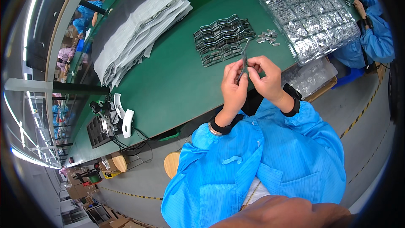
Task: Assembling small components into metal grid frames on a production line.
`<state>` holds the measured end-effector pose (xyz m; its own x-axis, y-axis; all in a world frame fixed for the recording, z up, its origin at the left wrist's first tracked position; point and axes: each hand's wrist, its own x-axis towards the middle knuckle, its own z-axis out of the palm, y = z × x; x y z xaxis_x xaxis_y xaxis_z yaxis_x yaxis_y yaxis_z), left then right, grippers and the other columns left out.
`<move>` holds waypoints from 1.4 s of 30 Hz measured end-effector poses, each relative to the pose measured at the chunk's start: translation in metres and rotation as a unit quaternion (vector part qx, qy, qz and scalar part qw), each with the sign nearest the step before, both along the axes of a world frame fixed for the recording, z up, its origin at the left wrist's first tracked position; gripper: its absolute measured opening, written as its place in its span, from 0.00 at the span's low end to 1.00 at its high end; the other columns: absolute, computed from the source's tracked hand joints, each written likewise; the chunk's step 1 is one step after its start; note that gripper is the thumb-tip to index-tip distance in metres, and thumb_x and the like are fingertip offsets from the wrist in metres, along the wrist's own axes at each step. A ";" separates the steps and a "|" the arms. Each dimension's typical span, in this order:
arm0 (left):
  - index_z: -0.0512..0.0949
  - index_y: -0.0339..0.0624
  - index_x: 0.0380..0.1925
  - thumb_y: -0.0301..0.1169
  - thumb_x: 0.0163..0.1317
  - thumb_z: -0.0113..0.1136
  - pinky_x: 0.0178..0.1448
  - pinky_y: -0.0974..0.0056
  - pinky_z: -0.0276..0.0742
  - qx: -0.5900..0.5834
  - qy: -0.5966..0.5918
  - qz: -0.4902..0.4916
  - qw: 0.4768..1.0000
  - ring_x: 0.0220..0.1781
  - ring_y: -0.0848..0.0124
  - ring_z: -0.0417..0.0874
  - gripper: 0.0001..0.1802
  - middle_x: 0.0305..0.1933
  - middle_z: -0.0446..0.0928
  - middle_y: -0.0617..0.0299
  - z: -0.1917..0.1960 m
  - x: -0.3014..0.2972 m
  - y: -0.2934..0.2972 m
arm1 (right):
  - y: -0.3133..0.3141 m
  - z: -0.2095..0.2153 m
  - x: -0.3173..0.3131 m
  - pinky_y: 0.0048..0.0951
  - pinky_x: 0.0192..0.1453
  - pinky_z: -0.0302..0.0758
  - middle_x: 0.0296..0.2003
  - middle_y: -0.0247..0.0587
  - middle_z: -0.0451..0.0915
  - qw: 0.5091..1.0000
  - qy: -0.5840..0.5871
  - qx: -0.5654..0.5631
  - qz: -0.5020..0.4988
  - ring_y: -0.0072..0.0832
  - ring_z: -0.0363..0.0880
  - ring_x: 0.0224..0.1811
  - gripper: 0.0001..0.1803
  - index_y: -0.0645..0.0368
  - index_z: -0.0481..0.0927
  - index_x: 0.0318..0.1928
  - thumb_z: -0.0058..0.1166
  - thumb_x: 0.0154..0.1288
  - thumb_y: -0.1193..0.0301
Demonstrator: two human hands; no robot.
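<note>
My left hand and my right hand meet above the near edge of the green table. Both pinch a thin, dark metal strip that stands nearly upright between the fingertips. Just beyond the hands lies a pile of metal frame parts, linked in rows. To its right rest several small loose metal pieces. Both forearms wear blue sleeves and black wristbands.
A stack of white foam sheets lies at the far left of the table. Clear plastic trays filled with parts cover the right side. Another person in blue works at the right. A small machine with cables stands at the table's left end.
</note>
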<state>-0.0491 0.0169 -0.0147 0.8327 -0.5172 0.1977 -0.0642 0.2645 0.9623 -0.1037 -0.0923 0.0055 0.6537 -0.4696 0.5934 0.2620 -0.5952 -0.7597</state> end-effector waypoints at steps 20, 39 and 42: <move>0.68 0.35 0.59 0.16 0.62 0.46 0.45 0.70 0.74 0.091 -0.251 0.146 0.953 0.46 0.70 0.75 0.23 0.51 0.69 0.52 -0.001 0.014 -0.003 | -0.001 0.006 0.019 0.18 0.30 0.74 0.30 0.37 0.77 0.782 0.042 0.581 0.222 0.18 0.75 0.28 0.03 0.64 0.74 0.37 0.49 0.62 0.80; 0.79 0.31 0.42 0.28 0.67 0.50 0.34 0.74 0.77 -0.023 0.063 -0.079 0.995 0.38 0.75 0.78 0.12 0.58 0.65 0.56 0.009 0.020 0.005 | -0.016 0.017 0.003 0.19 0.28 0.74 0.34 0.43 0.78 0.831 0.078 0.449 0.318 0.20 0.76 0.28 0.29 0.64 0.58 0.61 0.51 0.59 0.83; 0.79 0.31 0.37 0.29 0.67 0.50 0.34 0.75 0.77 -0.029 0.080 -0.086 0.993 0.40 0.74 0.78 0.11 0.58 0.65 0.56 0.008 0.017 0.001 | -0.021 0.018 -0.001 0.18 0.28 0.73 0.36 0.44 0.79 0.793 0.090 0.482 0.360 0.19 0.75 0.26 0.30 0.63 0.59 0.61 0.51 0.58 0.82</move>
